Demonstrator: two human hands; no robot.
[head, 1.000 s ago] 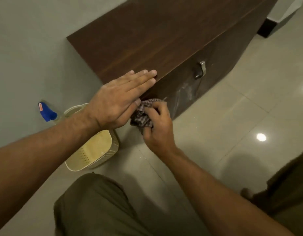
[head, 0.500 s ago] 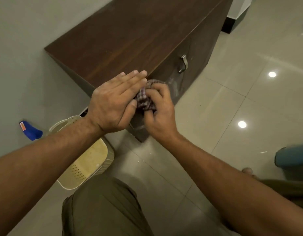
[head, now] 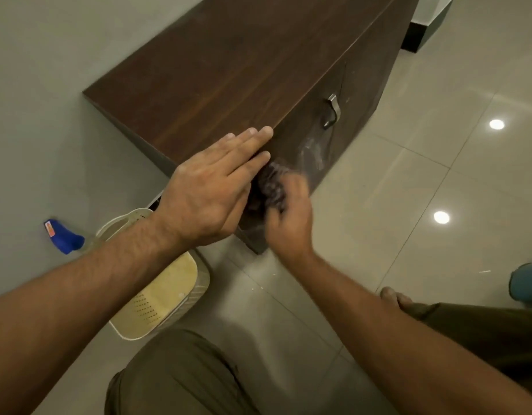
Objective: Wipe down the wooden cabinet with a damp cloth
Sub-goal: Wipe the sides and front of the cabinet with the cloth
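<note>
Right hand (head: pixel 288 217) gripping cloth (head: pixel 272 184), on cabinet (head: pixel 243 70) front

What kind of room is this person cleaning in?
Probably a room in a home: a dark wooden cabinet against a plain wall, glossy floor tiles and a cream plastic basket.

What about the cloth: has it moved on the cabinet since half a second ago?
Yes. The cloth, gripped in the right hand, has slid down the front face of the cabinet, away from the top edge that it nearly touched then.
</note>
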